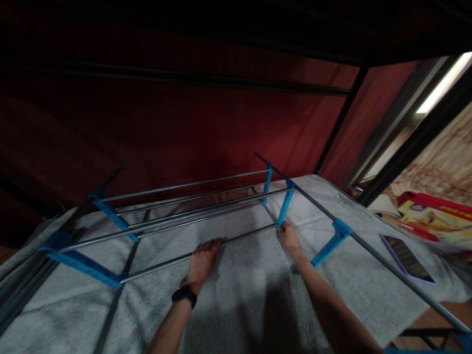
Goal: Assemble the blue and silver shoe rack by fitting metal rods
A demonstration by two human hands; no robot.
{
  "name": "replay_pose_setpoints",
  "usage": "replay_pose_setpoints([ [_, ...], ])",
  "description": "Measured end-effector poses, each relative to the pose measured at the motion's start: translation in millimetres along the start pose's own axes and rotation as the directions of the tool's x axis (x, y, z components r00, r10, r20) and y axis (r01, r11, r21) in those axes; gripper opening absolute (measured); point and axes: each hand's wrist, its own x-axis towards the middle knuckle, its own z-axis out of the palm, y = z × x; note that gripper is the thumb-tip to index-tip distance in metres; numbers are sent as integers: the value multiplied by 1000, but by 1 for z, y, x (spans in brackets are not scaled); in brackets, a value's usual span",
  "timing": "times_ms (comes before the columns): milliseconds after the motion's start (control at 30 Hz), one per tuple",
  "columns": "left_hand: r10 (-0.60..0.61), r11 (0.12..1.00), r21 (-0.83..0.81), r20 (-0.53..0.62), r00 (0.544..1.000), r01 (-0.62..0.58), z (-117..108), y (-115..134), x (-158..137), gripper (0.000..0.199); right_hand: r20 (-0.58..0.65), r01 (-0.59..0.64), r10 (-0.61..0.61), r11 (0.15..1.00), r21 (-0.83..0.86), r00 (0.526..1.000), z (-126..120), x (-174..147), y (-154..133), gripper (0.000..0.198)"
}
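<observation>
A rack of grey metal tubes and blue plastic brackets lies across a grey blanket (236,305). My left hand (202,260), with a black band on its wrist, lies palm down over the front lower tube (162,265), its fingers closed over it. At that tube's right end, my right hand (289,238) is closed at the foot of a blue bracket (286,204); its fingertips are partly hidden. The left end of the tube meets another blue bracket (84,265). Several more crossbars, including an upper tube (184,215), span the rack behind my hands.
A further blue bracket (334,241) sits on the long right side tube (391,273). Beyond it lie a phone (407,258) and a red and yellow box (435,216). Dark frame bars stand before a red curtain (206,128). Loose tubes (25,290) lie at left.
</observation>
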Motion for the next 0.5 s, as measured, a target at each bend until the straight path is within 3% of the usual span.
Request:
replay_pose_setpoints([
  [500, -23, 999, 35, 57, 998, 21, -7, 4, -1, 43, -44, 23, -17, 991, 133, 999, -8, -1, -11, 15],
])
